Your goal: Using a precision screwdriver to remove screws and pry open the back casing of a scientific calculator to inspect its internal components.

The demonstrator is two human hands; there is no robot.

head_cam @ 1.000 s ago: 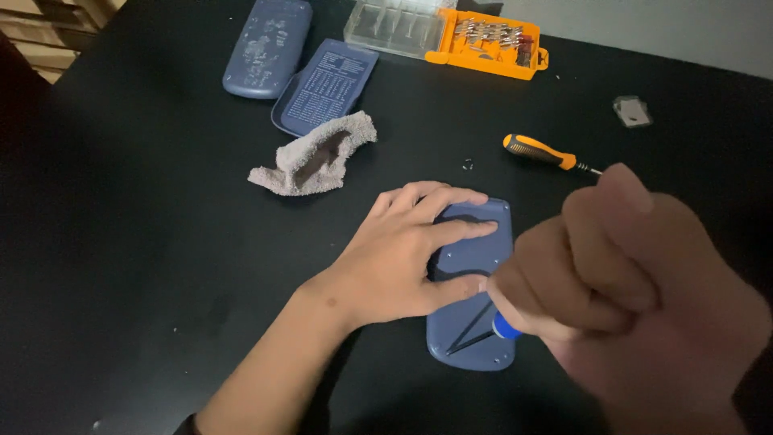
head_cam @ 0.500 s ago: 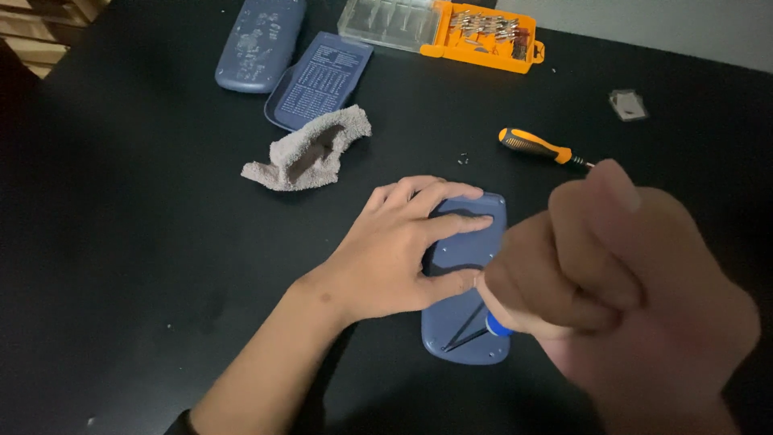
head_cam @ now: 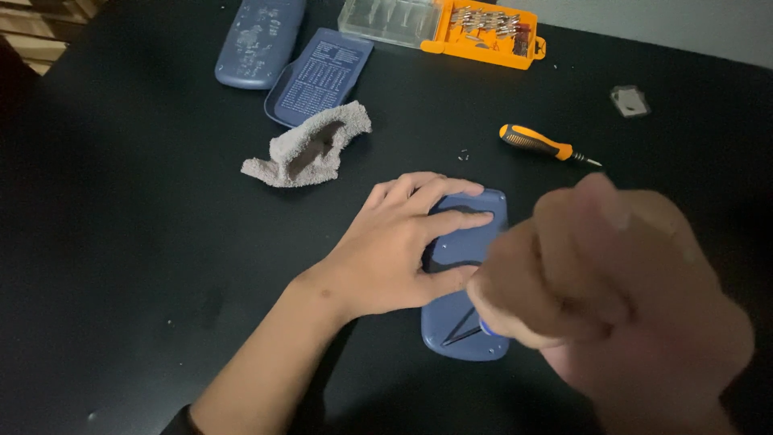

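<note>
- The left hand lies flat, fingers spread, on a blue device casing that rests near the middle of the black desk; pressing down like this pins the casing so it cannot slide or turn under a tool.
- Its grip is open: palm and fingers press on the casing's upper half rather than closing round it, and the forearm runs in from the lower left.
- The right hand, blurred and close to the camera, is curled into a tight fist over the casing's lower end.
- A small blue tip shows under the fist, seemingly a tool handle; I cannot tell more.
- Well apart lie an orange-handled screwdriver, a grey cloth, two more blue casing pieces and an orange bit case.
</note>
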